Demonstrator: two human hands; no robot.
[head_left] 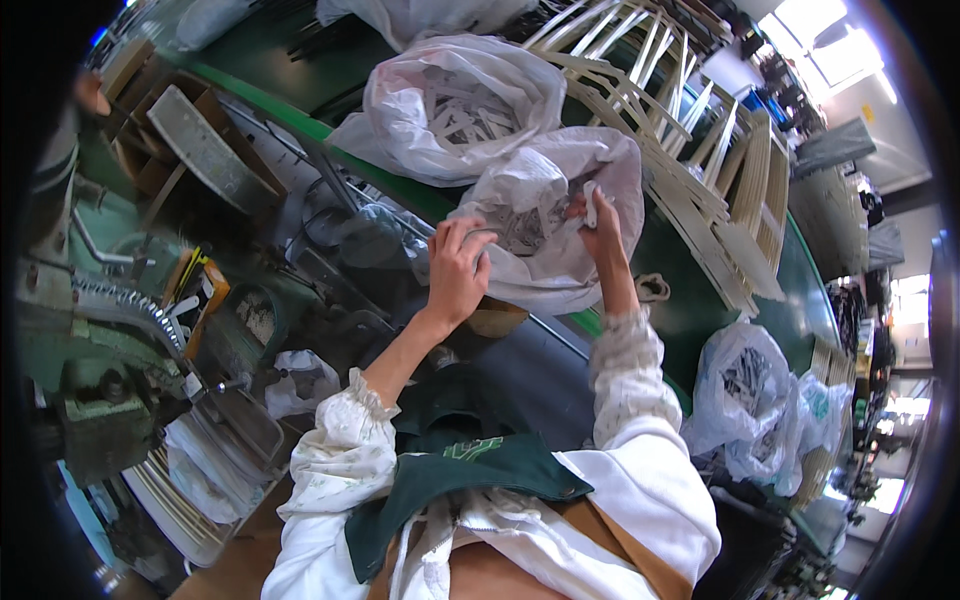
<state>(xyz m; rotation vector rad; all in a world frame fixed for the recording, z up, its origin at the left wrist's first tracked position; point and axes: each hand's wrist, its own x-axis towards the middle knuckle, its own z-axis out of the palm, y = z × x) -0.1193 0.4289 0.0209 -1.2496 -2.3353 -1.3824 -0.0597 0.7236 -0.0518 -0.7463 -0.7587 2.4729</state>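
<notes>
My left hand (458,268) is at the near left rim of a white woven plastic bag (565,285). Its fingers are curved and apart, with a gap between thumb and forefinger; a thin grey edge shows beside the fingertips. My right hand (603,228) is over the right side of the same bag, fingers closed on a small white piece (590,203) whose exact kind is unclear. Inside the bag lie many thin, pale grey-white strips (525,232). Directly behind stands a second white bag (390,100), filled with similar flat strips (472,118).
Long cream-coloured slats (690,190) are stacked at right on the green table (690,310). Clear plastic bags of small parts (742,380) lie nearer. A white loop (652,288) rests beside my right forearm. Machinery (110,390) and a wooden divided box (150,150) stand at left.
</notes>
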